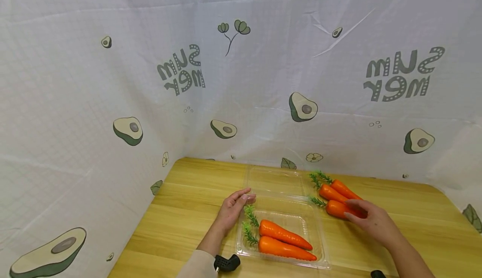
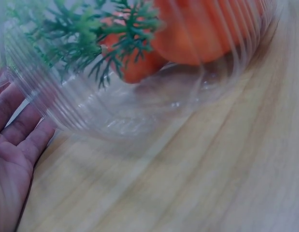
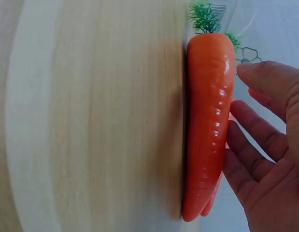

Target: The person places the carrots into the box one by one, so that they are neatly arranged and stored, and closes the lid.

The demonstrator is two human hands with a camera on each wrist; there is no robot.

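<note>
Two orange carrots [image 1: 285, 234] with green tops lie side by side in a clear plastic clamshell box [image 1: 324, 259], tops to the left. My left hand [image 1: 230, 212] is at the box's left side near the hinge; in the left wrist view its extended fingers [image 2: 24, 121] touch the ribbed wall. To the right of the box, three more carrots [image 1: 333, 191] lie on the table. Over the nearest one [image 3: 207, 111] is my right hand [image 1: 373, 223], thumb and fingers spread along its upper side. Whether the fingertips press on it is hard to tell.
The box's transparent lid [image 1: 276, 181] lies folded back toward the wall. A wooden table [image 1: 188, 211] runs up to a white curtain [image 1: 263, 81] printed with avocados. One black device [image 1: 227, 263] is by the left wrist, another [image 1: 378, 274] near the right forearm.
</note>
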